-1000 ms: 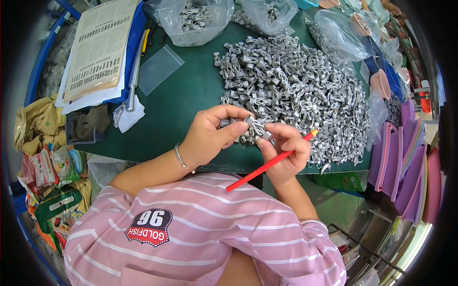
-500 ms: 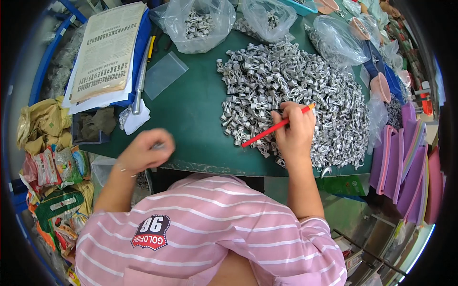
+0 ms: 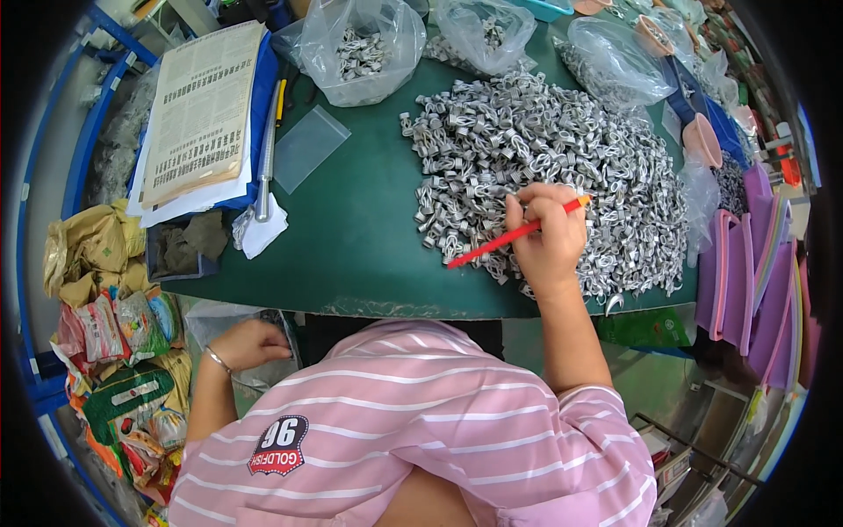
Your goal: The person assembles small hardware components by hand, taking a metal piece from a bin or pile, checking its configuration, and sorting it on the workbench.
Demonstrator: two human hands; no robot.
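R hand (image 3: 549, 235) grips red pencil (image 3: 505, 239), at heap of metal pcs (image 3: 492, 132) on green tbl (image 3: 378, 220), hiding some. L hand (image 3: 248, 344) below tbl edge by clear bag (image 3: 211, 319), fingers curled; can't tell if holding. Newspapers (image 3: 206, 105) L, plastic bags (image 3: 406, 53) behind heap.

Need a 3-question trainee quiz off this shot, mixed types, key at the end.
1. At the pile of metal pieces, the right hand holds:
A) pliers
B) a red stick
C) a paper cup

2. True or false: the left hand rests on the pile of metal pieces.

3. Fill in: seen by the wearer, the newspaper lies to the ____ of the pile.

Key:
1. B
2. False; it is on the wearer's side of the near edge of the table, by a clear plastic bag.
3. left
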